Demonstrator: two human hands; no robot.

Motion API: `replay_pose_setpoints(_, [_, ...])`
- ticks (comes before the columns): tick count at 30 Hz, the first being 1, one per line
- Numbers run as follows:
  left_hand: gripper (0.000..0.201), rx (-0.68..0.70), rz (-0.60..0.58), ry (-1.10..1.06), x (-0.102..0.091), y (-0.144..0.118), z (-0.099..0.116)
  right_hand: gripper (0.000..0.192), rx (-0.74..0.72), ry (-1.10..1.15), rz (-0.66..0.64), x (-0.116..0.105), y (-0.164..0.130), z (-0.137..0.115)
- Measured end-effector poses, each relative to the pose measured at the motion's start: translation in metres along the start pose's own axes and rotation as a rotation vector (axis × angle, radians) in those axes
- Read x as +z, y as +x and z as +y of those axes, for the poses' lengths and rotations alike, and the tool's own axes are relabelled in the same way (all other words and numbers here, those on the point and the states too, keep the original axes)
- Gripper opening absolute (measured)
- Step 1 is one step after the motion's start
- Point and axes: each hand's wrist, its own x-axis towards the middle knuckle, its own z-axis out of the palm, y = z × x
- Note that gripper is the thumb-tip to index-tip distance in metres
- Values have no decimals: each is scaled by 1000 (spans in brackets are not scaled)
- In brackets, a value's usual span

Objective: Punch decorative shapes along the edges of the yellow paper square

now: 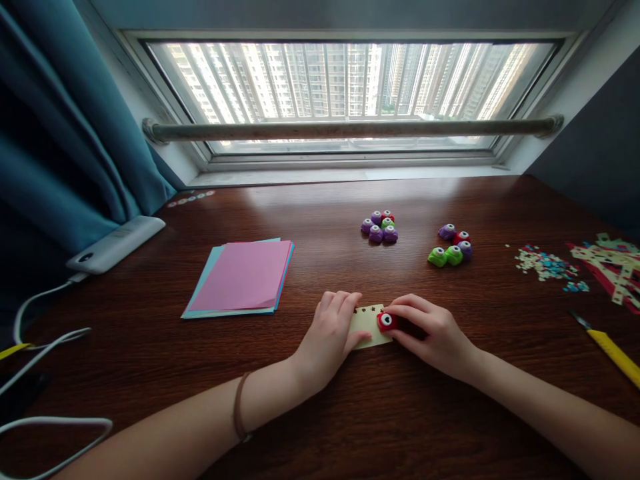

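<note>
A small piece of pale yellow paper [367,332] lies between my hands, with a row of little punched shapes along its far edge. My left hand [331,328] grips its left side, thumb on the paper and fingers by the far edge. On the right, my right hand [431,328] holds a small red craft punch [386,322] between thumb and fingers, at the paper's right edge. A white button with a dark mark tops the punch. Whether the paper sits inside its slot I cannot tell.
Purple, red and green punches stand in two groups [380,228] [453,245]. Coloured paper sheets [243,277] are stacked at left. Confetti [546,264], punched strips [613,263] and a yellow craft knife [614,357] lie right. A white power bank [117,243] with a cable lies left.
</note>
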Motion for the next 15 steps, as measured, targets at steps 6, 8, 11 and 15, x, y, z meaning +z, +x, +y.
replay_pose_setpoints(6, [48,-1,-30,-9,1,0,-1,26,-5,7,4,0,0,0])
replay_pose_setpoints(8, [49,11,-10,-14,1,-1,-1,26,-4,8,1,0,0,0])
replay_pose_setpoints(11, [57,44,39,3,0,-3,-1,28,3,9,-7,0,0,0])
replay_pose_setpoints(15, [69,103,105,55,-4,-5,3,36,35,16,-9,-2,0,0])
